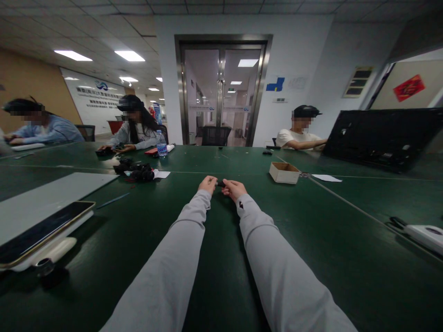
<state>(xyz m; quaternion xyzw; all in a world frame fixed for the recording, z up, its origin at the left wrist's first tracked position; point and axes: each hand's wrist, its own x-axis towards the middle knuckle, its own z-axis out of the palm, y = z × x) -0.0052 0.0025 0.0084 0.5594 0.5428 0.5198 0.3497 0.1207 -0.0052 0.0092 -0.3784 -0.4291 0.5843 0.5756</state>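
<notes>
A small dark object (220, 183) is between my two hands, just above or on the green table (221, 216); it is too small to tell its kind. My left hand (208, 184) is closed, with its fingertips pinching the object's left end. From the other side my right hand (234, 188) closes thumb and fingers on its right end. Both arms stretch straight forward in light grey sleeves. Most of the object is covered by the fingers.
An open box (284, 173) stands right of my hands. Dark gear (138, 172) and a water bottle (161, 144) are farther left. A phone (44, 230) lies near left, a white device (425, 237) at right. Three people sit across the table, near a large black screen (380, 138).
</notes>
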